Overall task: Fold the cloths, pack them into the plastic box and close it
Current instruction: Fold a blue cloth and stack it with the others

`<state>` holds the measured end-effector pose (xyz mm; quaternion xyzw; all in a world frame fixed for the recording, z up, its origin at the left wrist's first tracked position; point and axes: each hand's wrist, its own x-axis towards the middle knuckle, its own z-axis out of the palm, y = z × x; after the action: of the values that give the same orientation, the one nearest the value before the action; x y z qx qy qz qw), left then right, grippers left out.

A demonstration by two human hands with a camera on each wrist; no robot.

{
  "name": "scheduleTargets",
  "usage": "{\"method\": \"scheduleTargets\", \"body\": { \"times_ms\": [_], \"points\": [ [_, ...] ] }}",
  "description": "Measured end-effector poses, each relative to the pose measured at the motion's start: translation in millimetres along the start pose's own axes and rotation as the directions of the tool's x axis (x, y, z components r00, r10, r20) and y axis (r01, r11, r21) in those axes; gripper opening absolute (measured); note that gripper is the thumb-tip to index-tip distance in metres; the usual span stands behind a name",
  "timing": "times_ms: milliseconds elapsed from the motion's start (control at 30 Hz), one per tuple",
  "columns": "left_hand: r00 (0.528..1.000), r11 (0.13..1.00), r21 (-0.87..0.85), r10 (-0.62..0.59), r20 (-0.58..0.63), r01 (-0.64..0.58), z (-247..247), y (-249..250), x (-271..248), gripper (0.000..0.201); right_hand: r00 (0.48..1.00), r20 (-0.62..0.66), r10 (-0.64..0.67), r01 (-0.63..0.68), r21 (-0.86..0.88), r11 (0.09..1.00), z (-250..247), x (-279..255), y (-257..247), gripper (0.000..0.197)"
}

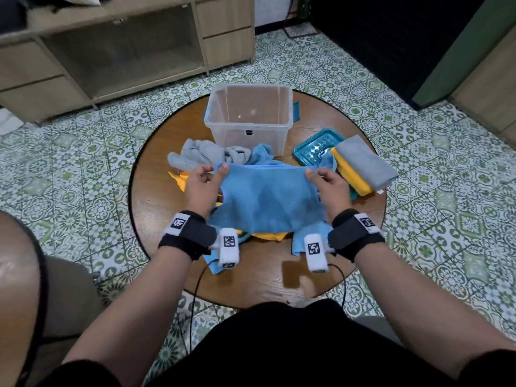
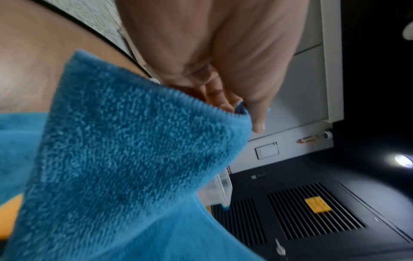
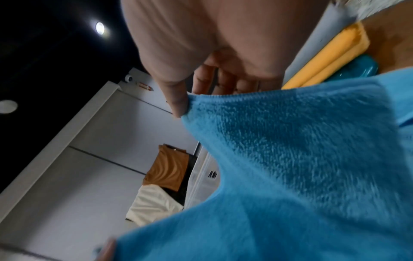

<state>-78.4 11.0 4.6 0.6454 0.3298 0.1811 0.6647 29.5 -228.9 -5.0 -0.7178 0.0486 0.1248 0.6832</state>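
Low in the head view your left hand (image 1: 201,183) and right hand (image 1: 329,185) each pinch a top corner of the blue cloth (image 1: 265,199), thumb against curled fingers (image 2: 257,113), so it hangs stretched between them above the middle of the bench (image 1: 156,202). Its lower edge drapes over a yellow cloth (image 1: 268,236) and more blue fabric underneath. If you lay it down there, I'd expect the fold to catch that loose fabric and drag it along; a shallow pinch could also let a corner slip and skew the fold. Further up, a crumpled grey cloth (image 1: 195,155) waits at centre left. At centre right, the folded grey and yellow cloths (image 1: 360,166) sit on the teal lid (image 1: 315,149); they must come off before you can close anything. The clear plastic box (image 1: 250,115) stands open and empty at upper centre
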Motion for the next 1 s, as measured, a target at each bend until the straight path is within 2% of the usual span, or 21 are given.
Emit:
{"method": "scheduleTargets", "body": {
  "times_ms": [100, 200, 333, 433, 633, 700, 800, 867, 900, 933, 1000],
  "points": [
    [0.991, 0.999, 0.011, 0.029, 0.128, -0.03, 25.8, 1.0, -18.3, 0.033, 0.994, 0.093, 0.057, -0.061, 0.04, 0.997, 20.0, -17.6, -3.0, 0.013],
    [0.977, 1.0, 0.001, 0.023, 0.214, -0.024, 45.8, 3.7, -35.3, 0.026, 0.988, 0.129, 0.082, -0.092, 0.077, 0.993, 34.4, -28.2, -5.6, 0.016],
    [0.961, 1.0, -0.019, 0.025, 0.274, -0.021, 59.9, 2.2, -47.9, 0.024, 0.963, 0.235, 0.134, -0.166, 0.121, 0.979, 41.4, -38.5, -8.2, 0.01],
    [0.952, 0.998, -0.054, 0.027, 0.305, -0.011, 62.1, -0.4, -53.8, 0.022, 0.944, 0.28, 0.174, -0.232, 0.187, 0.955, 36.8, -39.4, -10.1, 0.013],
    [0.866, 1.0, 0.016, -0.024, 0.499, 0.019, 64.3, 0.3, -60.0, 0.037, 0.955, 0.238, 0.177, -0.23, 0.22, 0.948, 26.4, -34.1, -10.3, 0.012],
    [0.844, 0.999, 0.023, -0.046, 0.535, 0.039, 65.1, -0.2, -61.5, 0.039, 0.946, 0.277, 0.169, -0.241, 0.25, 0.938, 22.1, -33.9, -10.6, 0.019],
    [0.821, 1.0, 0.03, -0.017, 0.571, 0.0, 66.4, -1.0, -60.8, 0.04, 0.919, 0.355, 0.171, -0.273, 0.262, 0.926, 15.9, -32.2, -9.3, 0.03],
    [0.811, 0.999, 0.026, 0.009, 0.585, -0.031, 66.0, -4.1, -58.3, 0.044, 0.922, 0.339, 0.186, -0.282, 0.264, 0.922, 14.6, -30.4, -7.8, 0.019],
    [0.827, 1.0, 0.014, 0.013, 0.563, -0.025, 64.7, -6.5, -57.1, 0.044, 0.927, 0.319, 0.199, -0.292, 0.278, 0.915, 14.1, -28.8, -7.6, 0.013],
    [0.866, 1.0, 0.0, 0.003, 0.5, -0.003, 62.7, -8.6, -55.6, 0.044, 0.929, 0.304, 0.212, -0.304, 0.295, 0.906, 13.7, -26.7, -8.4, 0.011],
    [0.959, 1.0, 0.013, -0.01, 0.283, 0.006, 54.9, -19.3, -46.2, 0.039, 0.923, 0.31, 0.227, -0.329, 0.331, 0.885, 10.4, -22.8, -14.5, 0.011]
  ]
}}
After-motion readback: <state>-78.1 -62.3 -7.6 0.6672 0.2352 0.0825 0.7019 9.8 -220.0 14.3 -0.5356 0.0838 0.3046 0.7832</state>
